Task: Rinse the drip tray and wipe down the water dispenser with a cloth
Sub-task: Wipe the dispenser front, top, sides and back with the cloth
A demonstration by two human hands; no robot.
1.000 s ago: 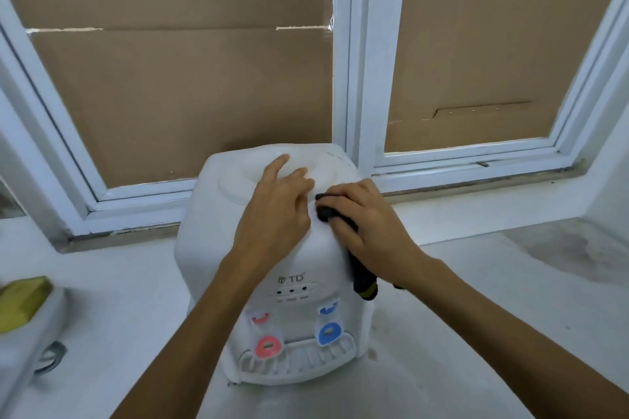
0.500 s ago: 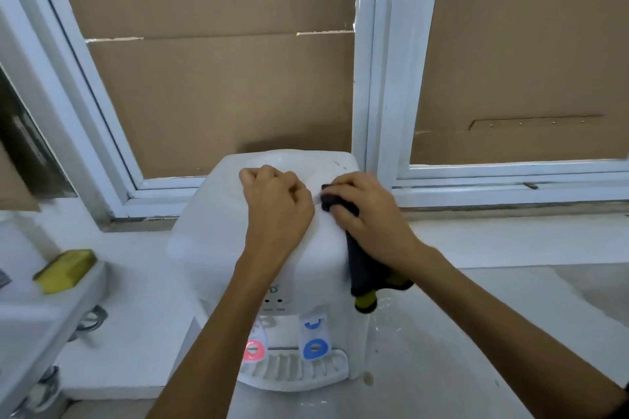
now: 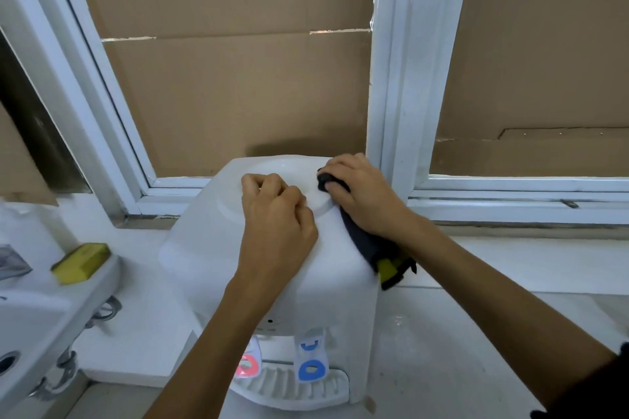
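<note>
presently we find the water dispenser at the centre of the frame, standing on a white counter below the window frame. our right hand presses a dark cloth against the top right edge of the unit, fingers curled round the bunched end; the cloth's tail, with a yellow patch, hangs down the right side. our left hand rests on the round recess of the top, fingers curled under and holding nothing, in our judgement steadying the body. the drip tray sits seated in its slot at the lower centre, beneath the red tap and blue tap; whether it has been rinsed we cannot tell. a yellow sponge lies on the sink rim at the left edge.

recommendation: keep the left hand bearing down so the light casing does not slide, wipe in overlapping passes from the top downward, gather the loose tail into the palm, and keep clear of both taps.
</note>
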